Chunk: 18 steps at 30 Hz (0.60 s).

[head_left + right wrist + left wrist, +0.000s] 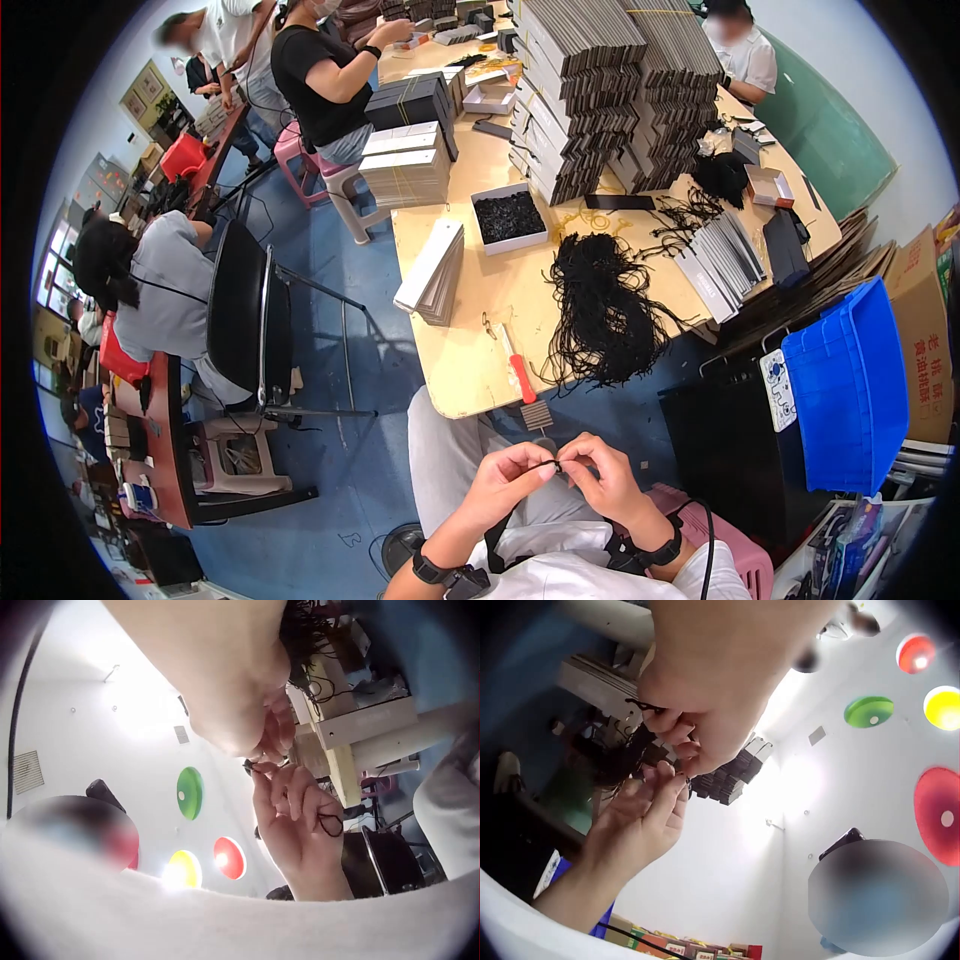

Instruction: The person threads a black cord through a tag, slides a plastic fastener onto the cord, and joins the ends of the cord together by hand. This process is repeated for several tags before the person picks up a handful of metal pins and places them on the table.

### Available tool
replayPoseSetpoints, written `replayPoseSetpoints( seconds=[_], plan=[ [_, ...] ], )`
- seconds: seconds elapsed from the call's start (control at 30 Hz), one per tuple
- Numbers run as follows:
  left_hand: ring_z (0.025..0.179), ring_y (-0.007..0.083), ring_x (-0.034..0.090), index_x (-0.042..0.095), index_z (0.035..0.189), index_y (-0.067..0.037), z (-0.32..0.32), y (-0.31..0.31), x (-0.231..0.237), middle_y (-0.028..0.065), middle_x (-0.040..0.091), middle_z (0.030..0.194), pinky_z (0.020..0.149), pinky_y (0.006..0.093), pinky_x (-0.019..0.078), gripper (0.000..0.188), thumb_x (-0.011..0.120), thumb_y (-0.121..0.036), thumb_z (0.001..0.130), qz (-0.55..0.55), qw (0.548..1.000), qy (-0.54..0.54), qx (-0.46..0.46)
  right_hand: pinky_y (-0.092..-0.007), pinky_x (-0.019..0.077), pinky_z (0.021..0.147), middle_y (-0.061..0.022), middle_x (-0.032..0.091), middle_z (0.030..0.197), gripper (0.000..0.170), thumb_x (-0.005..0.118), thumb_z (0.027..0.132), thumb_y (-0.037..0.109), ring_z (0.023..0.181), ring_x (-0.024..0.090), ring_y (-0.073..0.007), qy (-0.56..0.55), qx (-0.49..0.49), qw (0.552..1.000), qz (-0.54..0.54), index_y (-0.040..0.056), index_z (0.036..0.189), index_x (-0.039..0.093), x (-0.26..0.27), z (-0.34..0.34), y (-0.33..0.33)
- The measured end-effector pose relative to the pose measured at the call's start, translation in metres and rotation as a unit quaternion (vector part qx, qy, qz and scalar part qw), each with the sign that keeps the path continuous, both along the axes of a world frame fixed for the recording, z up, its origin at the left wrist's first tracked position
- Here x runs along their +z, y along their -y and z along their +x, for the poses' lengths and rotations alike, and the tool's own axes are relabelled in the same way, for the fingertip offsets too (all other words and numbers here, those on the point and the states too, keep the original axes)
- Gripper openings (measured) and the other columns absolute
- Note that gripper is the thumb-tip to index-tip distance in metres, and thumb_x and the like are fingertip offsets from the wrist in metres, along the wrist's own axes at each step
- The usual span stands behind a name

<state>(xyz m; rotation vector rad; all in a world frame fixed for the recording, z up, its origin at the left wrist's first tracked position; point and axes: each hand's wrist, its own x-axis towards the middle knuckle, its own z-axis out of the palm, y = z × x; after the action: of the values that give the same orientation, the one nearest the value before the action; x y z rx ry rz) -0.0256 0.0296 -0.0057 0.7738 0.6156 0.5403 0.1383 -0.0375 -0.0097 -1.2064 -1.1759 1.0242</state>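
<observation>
Both hands meet in front of the lap, fingertips close together. A thin black cord (557, 466) runs between them. The left hand (506, 482) pinches it between thumb and fingers; in the right wrist view a loop of the same cord (331, 834) hangs by that hand's palm. From the other side, the right hand (607, 484) pinches a small black piece (250, 766) at the cord, mostly hidden by fingertips. On the table ahead lies a large bundle of black cords (607, 310).
The wooden table (460, 370) holds a white box of small black parts (508, 216), a red-handled tool (520, 375) at its near edge, white stacked pieces (433, 270) and tall grey stacks (580, 100). A blue crate (850, 385) stands at right. Other people work around.
</observation>
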Motion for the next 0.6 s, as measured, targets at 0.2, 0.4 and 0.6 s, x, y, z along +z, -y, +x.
replayPoseSetpoints(
  seconds=[0.2, 0.4, 0.6],
  plan=[
    [0.072, 0.0027, 0.053, 0.062, 0.098, 0.001, -0.002, -0.002, 0.004, -0.0013, 0.062, 0.086, 0.063, 0.017, 0.041, 0.01, 0.063, -0.005, 0.09, 0.114, 0.99, -0.079, 0.009, -0.0252, 0.0461, 0.054, -0.0097, 0.062, 0.08, 0.009, 0.064, 0.083, -0.003, 0.063, 0.058, -0.0142, 0.156, -0.023, 0.986, 0.055, -0.0023, 0.091, 0.06, 0.015, 0.006, -0.005],
    [0.065, 0.0022, 0.05, 0.064, 0.091, 0.002, 0.002, -0.005, 0.014, -0.0006, 0.059, 0.077, 0.054, 0.0169, 0.0363, 0.008, 0.066, -0.003, 0.086, 0.33, 0.924, -0.189, 0.044, -0.0246, 0.0476, 0.054, -0.0104, 0.066, 0.083, 0.011, 0.066, 0.083, -0.002, 0.064, 0.061, -0.0141, 0.059, -0.038, 0.997, -0.032, -0.0029, 0.094, 0.065, 0.014, 0.003, -0.002],
    [0.061, 0.009, 0.055, 0.065, 0.095, 0.001, 0.005, -0.004, 0.016, 0.0075, 0.06, 0.077, 0.054, 0.0213, 0.0426, 0.012, 0.067, -0.002, 0.083, 0.421, 0.867, -0.263, 0.039, -0.0233, 0.0486, 0.054, -0.0105, 0.067, 0.079, 0.01, 0.067, 0.082, -0.002, 0.063, 0.063, -0.0134, 0.113, -0.062, 0.992, -0.01, -0.0027, 0.092, 0.067, 0.012, 0.002, -0.006]
  ],
)
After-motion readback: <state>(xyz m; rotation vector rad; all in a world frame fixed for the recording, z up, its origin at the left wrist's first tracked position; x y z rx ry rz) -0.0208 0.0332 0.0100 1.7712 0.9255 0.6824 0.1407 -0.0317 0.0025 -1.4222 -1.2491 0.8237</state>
